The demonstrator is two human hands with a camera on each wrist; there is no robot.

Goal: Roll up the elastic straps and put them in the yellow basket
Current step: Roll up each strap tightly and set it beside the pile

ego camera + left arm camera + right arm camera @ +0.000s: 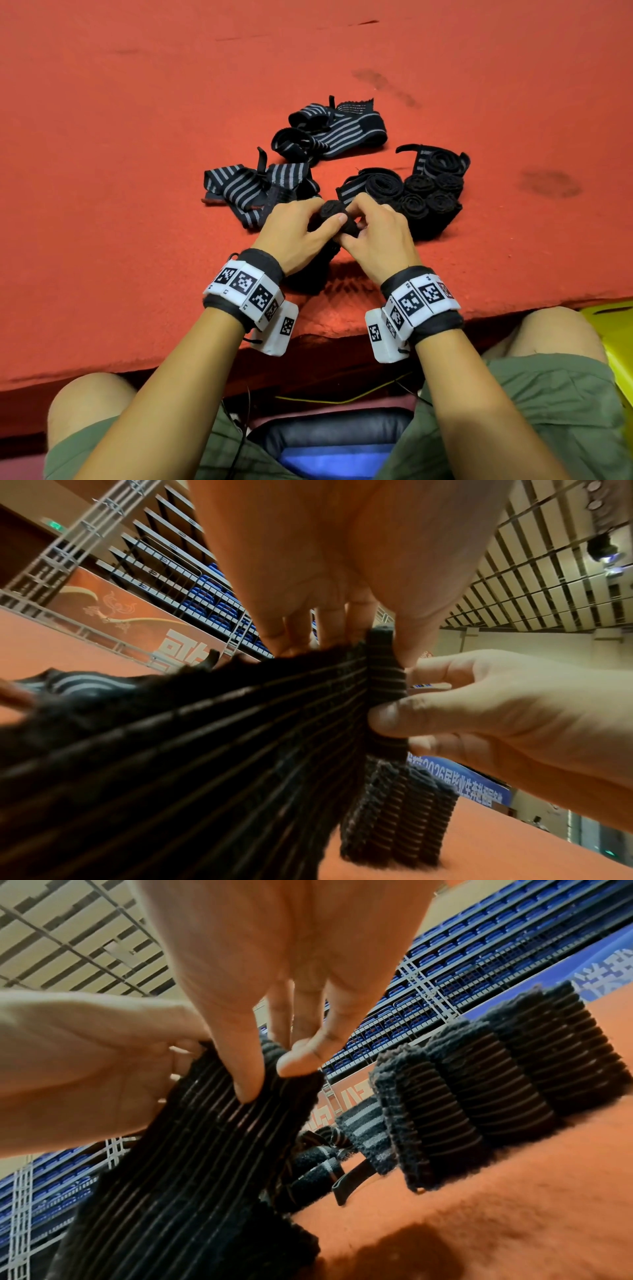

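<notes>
Both hands hold one black striped elastic strap [334, 212] above the red mat. Its far end is wound into a small roll [385, 674] between the fingertips, and the loose tail [192, 1177] hangs toward me. My left hand [301, 229] pinches the roll from the left, thumb laid across it. My right hand [373, 233] grips it from the right. Several finished rolls [431, 192] stand packed together just right of the hands. Unrolled striped straps [253, 188] lie left and behind. A corner of the yellow basket [613, 329] shows at the right edge, below the mat.
More loose straps [329, 133] are piled farther back at the centre. The red mat [137, 137] ends in a front edge near my knees. A blue and black seat cushion [329, 442] lies between my legs.
</notes>
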